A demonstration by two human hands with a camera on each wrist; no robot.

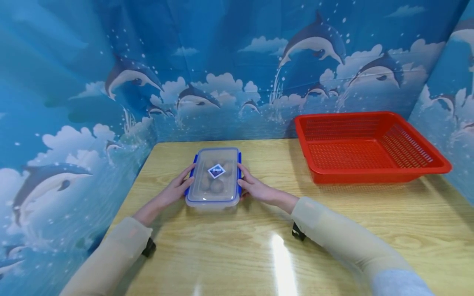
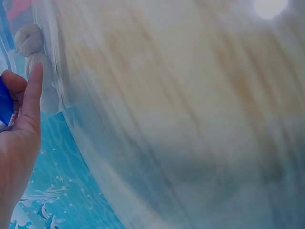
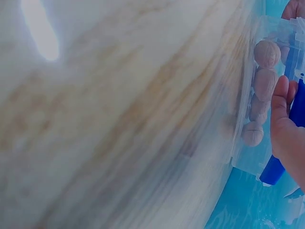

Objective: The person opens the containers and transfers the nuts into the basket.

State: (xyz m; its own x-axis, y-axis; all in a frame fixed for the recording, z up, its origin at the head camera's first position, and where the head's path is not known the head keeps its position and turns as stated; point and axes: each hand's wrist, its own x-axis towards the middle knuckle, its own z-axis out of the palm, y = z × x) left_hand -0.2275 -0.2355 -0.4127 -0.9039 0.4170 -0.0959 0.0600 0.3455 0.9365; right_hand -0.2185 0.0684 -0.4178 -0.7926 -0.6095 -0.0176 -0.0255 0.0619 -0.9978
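A clear, rectangular plastic box with blue-edged lid (image 1: 214, 174) sits on the pale wood-grained surface (image 1: 233, 246); the left hand (image 1: 177, 189) and right hand (image 1: 256, 189) grip its opposite long sides, presumably to keep it steady.

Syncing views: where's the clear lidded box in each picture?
Head: clear lidded box just left of centre, between left hand and right hand.
Left wrist: upper-left edge, cut off by the frame.
Right wrist: along the right edge, mostly upper half, cut off too.
Shared landmark: round balls inside it, visible in all three.
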